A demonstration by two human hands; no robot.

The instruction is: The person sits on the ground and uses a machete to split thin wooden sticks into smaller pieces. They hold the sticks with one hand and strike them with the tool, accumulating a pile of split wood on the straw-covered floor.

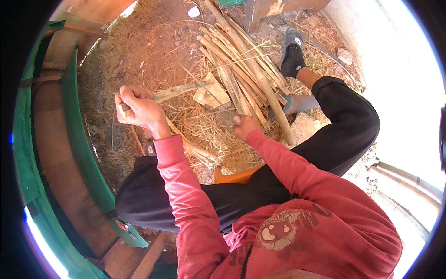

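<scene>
My left hand (141, 109) is closed around one end of a wooden stick (179, 91). The stick's far end rests on a pale wooden chopping block (217, 95) on the ground. In my right hand (246, 127), a long-bladed knife (211, 93) points forward and left. Its narrow blade appears almost edge-on and crosses in front of the block; the fist hides most of its handle. Just beyond my right hand lies a pile of split sticks (244, 69).
Dry straw (116, 60) and bare soil cover the ground. More split sticks (197, 151) lie between my legs, near an orange seat edge (237, 177). On the left stands a green-edged wooden structure (74, 121); a white wall (390, 60) rises on the right. My shoe (292, 41) is beside the pile.
</scene>
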